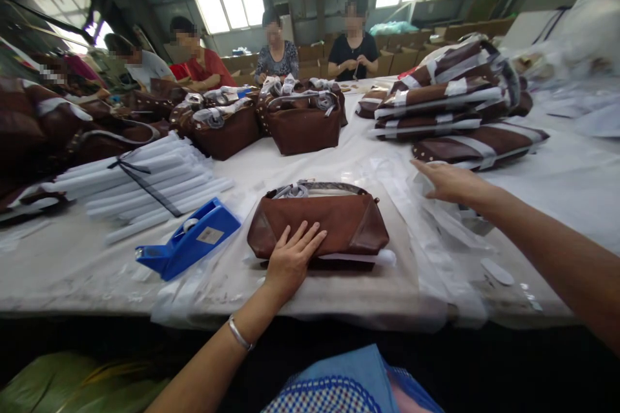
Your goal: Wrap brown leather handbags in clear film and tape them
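A brown leather handbag lies flat on a clear plastic sheet near the table's front edge, its wrapped handle toward the far side. My left hand rests flat on the bag's lower left part, fingers spread. My right hand reaches out to the right of the bag, fingers stretched forward, over clear plastic bags lying on the table. It holds nothing that I can see.
A blue tape dispenser sits left of the bag, rolled white paper tubes behind it. Brown bags stand at mid-table, and wrapped bags are stacked at right. Several people sit along the far side. White table cover.
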### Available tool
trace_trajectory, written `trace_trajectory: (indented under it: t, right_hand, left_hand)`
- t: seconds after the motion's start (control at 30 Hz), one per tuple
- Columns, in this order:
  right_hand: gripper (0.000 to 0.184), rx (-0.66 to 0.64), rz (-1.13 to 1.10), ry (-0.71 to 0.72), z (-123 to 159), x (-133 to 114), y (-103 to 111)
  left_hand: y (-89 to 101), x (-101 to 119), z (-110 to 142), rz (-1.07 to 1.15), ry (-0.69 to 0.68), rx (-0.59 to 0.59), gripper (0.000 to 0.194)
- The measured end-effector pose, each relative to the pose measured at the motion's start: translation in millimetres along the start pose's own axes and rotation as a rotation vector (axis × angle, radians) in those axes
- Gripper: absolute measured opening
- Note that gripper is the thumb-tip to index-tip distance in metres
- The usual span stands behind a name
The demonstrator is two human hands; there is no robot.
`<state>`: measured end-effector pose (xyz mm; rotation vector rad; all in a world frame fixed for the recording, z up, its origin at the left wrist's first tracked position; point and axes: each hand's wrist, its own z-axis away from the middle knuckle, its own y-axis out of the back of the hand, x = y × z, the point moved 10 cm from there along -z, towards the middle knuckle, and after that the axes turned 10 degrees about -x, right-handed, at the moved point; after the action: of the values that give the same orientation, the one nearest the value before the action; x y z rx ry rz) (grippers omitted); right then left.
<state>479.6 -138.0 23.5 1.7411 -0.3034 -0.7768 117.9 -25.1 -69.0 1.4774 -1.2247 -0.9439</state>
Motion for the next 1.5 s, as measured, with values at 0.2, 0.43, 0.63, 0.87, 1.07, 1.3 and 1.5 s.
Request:
trace_trajectory:
  t: [0.2,0.43,0.63,0.87,1.07,1.3,1.5]
  right_hand:
    - [0.048,0.055,-0.039,0.51,87,-120,-11]
    - [0.053,-0.006,0.012,0.724,173,-170,-119]
    - [0.05,0.189,-0.001,0.717,178,-155,-136]
    - [0.048,0.073,-0.102,0.673,189,-161,-125]
    - [0.028,-0.2,-0.939,-0.043,221,-107,-148]
    - [0.019,-0.277,-1.982,-0.795,250,-107,-209]
    - [0.015,-0.061,-2.159,-0.995,225,-110,-222]
  left_hand:
    - [0.5,0,1,0.027,0.001,0.023,0.06]
    - [2.7,-1,1,0.047,-0.004,-0.028,0.058]
    - [9.3,9,-7,-0.021,-0.047,-0.16,0.062]
    - [-10.5,20,-13,-0.036,-0.145,-0.087,0.064]
    - [-19.1,20,-5,-0.045,-0.14,-0.025,0.059]
    - [-17.0,19,-5,-0.05,-0.145,0.0,0.059]
    - [-15.6,7,-12,-0.048,-0.085,0.001,0.064]
